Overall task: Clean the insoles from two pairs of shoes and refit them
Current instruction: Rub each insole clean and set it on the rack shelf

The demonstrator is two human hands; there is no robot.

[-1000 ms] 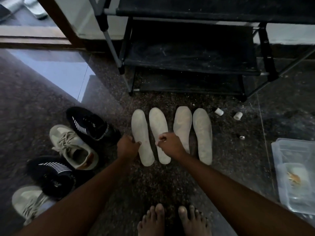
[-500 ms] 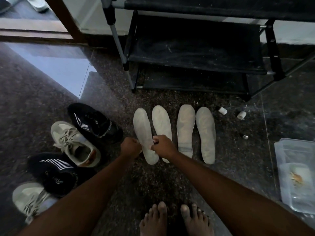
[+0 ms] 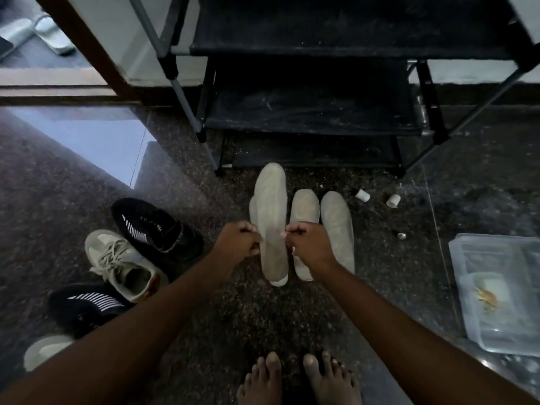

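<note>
Both hands hold one pale insole (image 3: 270, 214) by its side edges, raised off the floor with its toe pointing away. My left hand (image 3: 239, 241) pinches the left edge and my right hand (image 3: 309, 244) pinches the right edge. A second insole (image 3: 252, 210) peeks out behind it on the left; I cannot tell whether it is held too. Two more insoles (image 3: 305, 211) (image 3: 339, 229) lie side by side on the floor to the right. On the left stand two black shoes (image 3: 155, 226) (image 3: 84, 305) and two beige sneakers (image 3: 125, 264) (image 3: 43, 355).
A black shoe rack (image 3: 306, 124) stands just beyond the insoles. A clear plastic container (image 3: 496, 287) sits on the floor at the right. Two small white caps (image 3: 362, 195) (image 3: 393, 200) lie near the rack. My bare feet (image 3: 292, 381) are at the bottom edge.
My hands came together from two separate insoles onto one and lifted it off the floor. The row of four flat insoles now shows two flat ones on the right.
</note>
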